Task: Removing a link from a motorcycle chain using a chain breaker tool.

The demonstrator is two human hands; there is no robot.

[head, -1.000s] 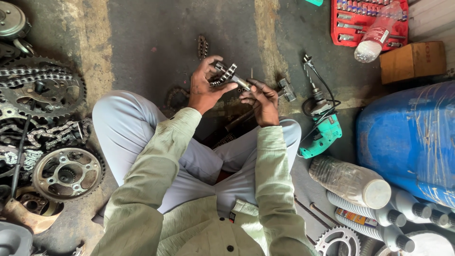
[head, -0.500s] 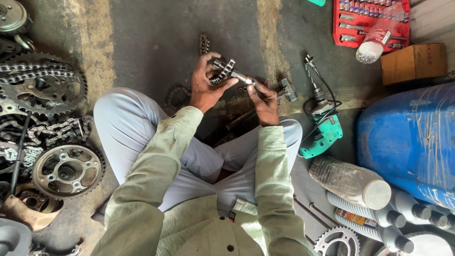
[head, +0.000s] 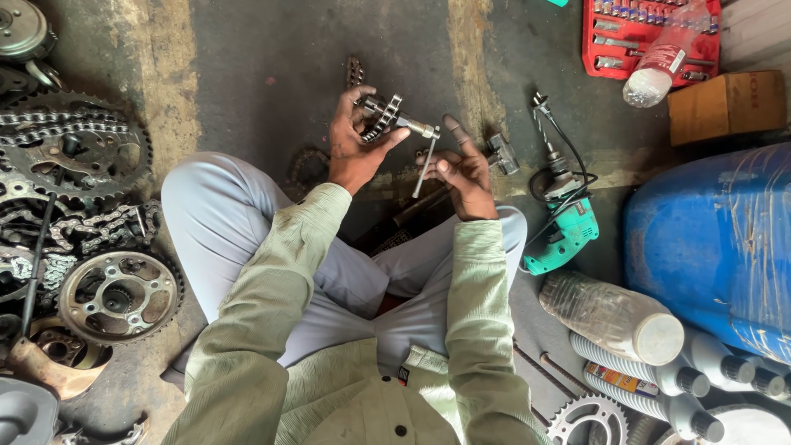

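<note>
I sit cross-legged on a dark concrete floor. My left hand (head: 353,142) grips a metal chain tool (head: 394,118) with a short piece of drive chain clamped in it, held up above my knees. Its thin T-handle (head: 423,167) hangs down from the tool's right end. My right hand (head: 464,170) is just right of that handle, fingertips on or against it, fingers partly spread. A length of chain (head: 354,72) lies on the floor beyond the tool.
Sprockets (head: 117,295) and chains (head: 66,124) are heaped at the left. A green electric drill (head: 567,224) lies to the right, a red socket set (head: 651,37) and cardboard box (head: 725,105) beyond it. A blue drum (head: 717,239) and plastic bottles (head: 614,317) fill the lower right.
My hands have drawn slightly apart. The T-handle now hangs down from the tool, and my right hand has shifted right and loosened around it.
</note>
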